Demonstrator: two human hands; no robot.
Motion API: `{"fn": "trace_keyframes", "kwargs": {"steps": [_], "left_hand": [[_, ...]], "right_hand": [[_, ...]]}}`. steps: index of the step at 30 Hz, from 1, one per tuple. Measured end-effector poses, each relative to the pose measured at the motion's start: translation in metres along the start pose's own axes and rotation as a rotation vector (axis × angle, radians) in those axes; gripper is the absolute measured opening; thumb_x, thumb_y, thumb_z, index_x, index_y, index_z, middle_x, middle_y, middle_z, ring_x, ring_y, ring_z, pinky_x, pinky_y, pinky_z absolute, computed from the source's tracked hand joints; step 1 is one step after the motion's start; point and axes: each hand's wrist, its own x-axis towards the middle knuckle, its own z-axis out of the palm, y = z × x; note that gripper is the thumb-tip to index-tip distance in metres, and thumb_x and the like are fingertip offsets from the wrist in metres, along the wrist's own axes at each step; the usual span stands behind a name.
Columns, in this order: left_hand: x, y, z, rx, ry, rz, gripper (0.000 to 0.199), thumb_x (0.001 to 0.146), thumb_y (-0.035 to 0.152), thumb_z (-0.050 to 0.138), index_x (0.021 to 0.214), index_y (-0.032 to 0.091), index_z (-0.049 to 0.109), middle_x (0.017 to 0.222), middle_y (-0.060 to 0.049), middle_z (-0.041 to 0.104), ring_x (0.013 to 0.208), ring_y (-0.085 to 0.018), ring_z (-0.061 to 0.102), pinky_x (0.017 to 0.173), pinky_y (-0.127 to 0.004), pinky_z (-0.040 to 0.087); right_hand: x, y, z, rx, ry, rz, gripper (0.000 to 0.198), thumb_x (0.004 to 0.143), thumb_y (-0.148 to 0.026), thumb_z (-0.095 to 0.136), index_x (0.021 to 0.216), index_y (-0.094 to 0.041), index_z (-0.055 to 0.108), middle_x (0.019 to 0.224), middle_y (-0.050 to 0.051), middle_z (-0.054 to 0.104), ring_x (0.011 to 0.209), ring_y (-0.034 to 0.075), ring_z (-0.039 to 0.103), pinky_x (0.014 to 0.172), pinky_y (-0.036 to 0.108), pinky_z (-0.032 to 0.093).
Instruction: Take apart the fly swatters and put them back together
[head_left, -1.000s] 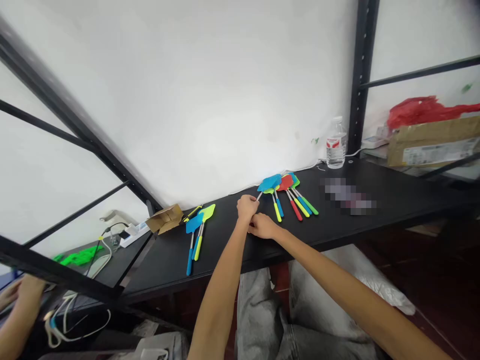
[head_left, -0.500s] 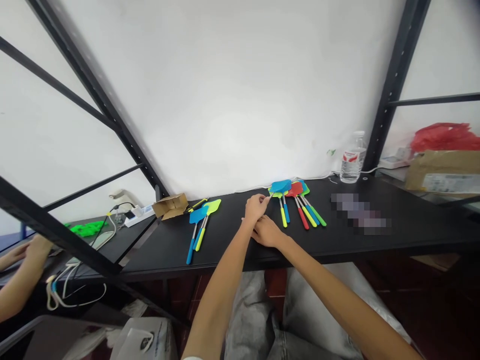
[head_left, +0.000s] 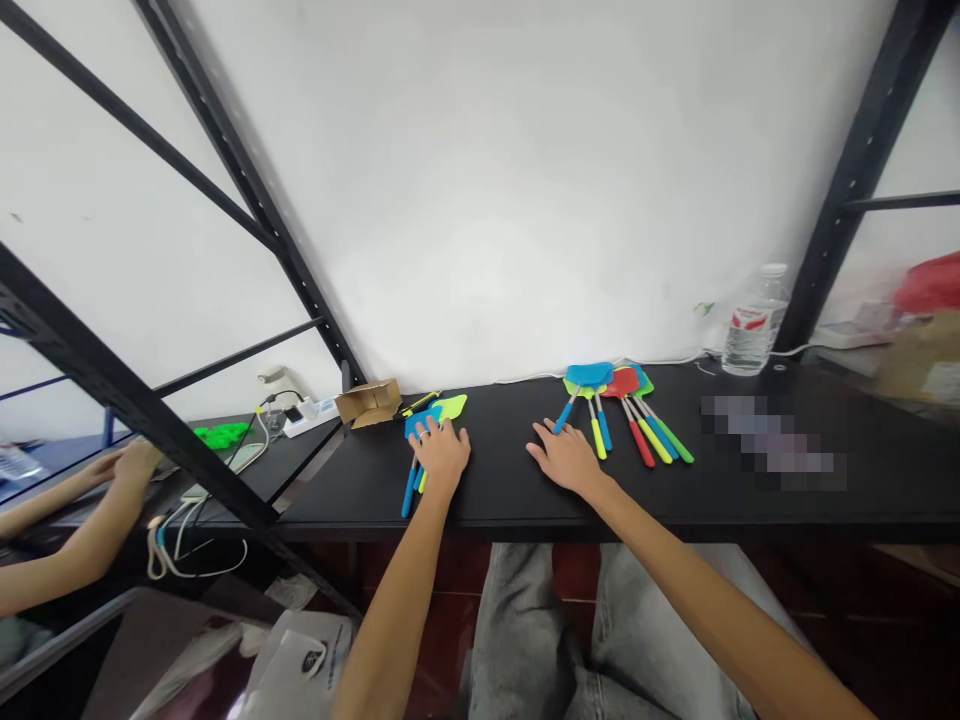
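My left hand (head_left: 442, 455) reaches over the left bunch of fly swatters, fingers spread. Under it are a blue swatter head (head_left: 417, 421) and a yellow-green swatter head (head_left: 452, 407); blue and yellow handles stick out below. Whether the fingers grip one is hidden. My right hand (head_left: 571, 458) lies low over the table, fingers apart, touching or just beside the blue handle (head_left: 562, 417) of a tilted swatter. That swatter's blue head (head_left: 590, 374) overlaps the right bunch. A red swatter head (head_left: 622, 382) and several fanned handles lie to its right.
The black table (head_left: 502, 480) runs along a white wall. An open cardboard box (head_left: 369, 404) stands at the left, a water bottle (head_left: 754, 322) at the back right. Metal shelf posts (head_left: 296, 270) frame the place. At far left, another person's hands (head_left: 135, 465) are near green pieces (head_left: 221, 436).
My hands were close together at mid-table. The left has moved left onto the left bunch; the right has shifted to the blue handle. The view has turned slightly left.
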Motion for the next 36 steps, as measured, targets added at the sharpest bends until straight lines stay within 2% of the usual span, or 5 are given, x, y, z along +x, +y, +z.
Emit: {"fn": "trace_keyframes", "kwargs": {"steps": [3, 10, 16, 21, 36], "left_hand": [[-0.001, -0.012, -0.001, 0.001, -0.093, -0.148, 0.048, 0.092, 0.046, 0.045, 0.122, 0.014, 0.064, 0.130, -0.023, 0.057, 0.117, -0.043, 0.053, 0.092, -0.055, 0.039], [0.001, -0.014, -0.005, -0.101, -0.156, -0.020, 0.038, 0.092, 0.017, 0.041, 0.118, 0.022, 0.067, 0.117, -0.014, 0.064, 0.109, -0.030, 0.058, 0.087, -0.040, 0.043], [0.004, -0.020, -0.006, -0.186, -0.087, 0.015, 0.049, 0.082, 0.002, 0.043, 0.117, 0.025, 0.068, 0.123, -0.010, 0.064, 0.105, -0.026, 0.059, 0.087, -0.036, 0.045], [0.003, -0.012, -0.012, -0.275, 0.083, 0.143, 0.049, 0.093, 0.009, 0.033, 0.126, 0.025, 0.064, 0.126, -0.009, 0.066, 0.108, -0.026, 0.058, 0.094, -0.038, 0.044], [-0.015, 0.094, -0.030, -0.375, 0.012, 0.596, 0.054, 0.100, 0.019, 0.026, 0.145, 0.036, 0.050, 0.145, -0.003, 0.054, 0.117, -0.024, 0.055, 0.085, -0.033, 0.051]], "right_hand": [[0.001, 0.002, -0.006, 0.119, 0.034, 0.054, 0.045, 0.101, -0.045, 0.040, 0.128, -0.020, 0.064, 0.129, 0.014, 0.066, 0.114, 0.031, 0.061, 0.091, 0.038, 0.042], [-0.001, 0.011, -0.024, 0.415, 0.255, 0.416, 0.045, 0.102, -0.046, 0.029, 0.106, -0.023, 0.068, 0.069, 0.002, 0.072, 0.080, 0.023, 0.068, 0.073, 0.030, 0.042], [0.000, 0.010, -0.019, 0.455, 0.228, 0.386, 0.044, 0.099, -0.046, 0.035, 0.125, -0.019, 0.057, 0.069, 0.001, 0.072, 0.082, 0.023, 0.069, 0.078, 0.031, 0.044], [0.004, 0.015, -0.013, 0.600, 0.275, 0.377, 0.059, 0.098, -0.051, 0.031, 0.143, -0.013, 0.038, 0.075, 0.003, 0.072, 0.066, 0.022, 0.069, 0.072, 0.034, 0.047], [0.008, 0.018, -0.009, 0.845, 0.172, 0.242, 0.057, 0.098, -0.056, 0.039, 0.142, -0.021, 0.033, 0.081, 0.001, 0.072, 0.051, 0.015, 0.062, 0.061, 0.031, 0.050]]}}
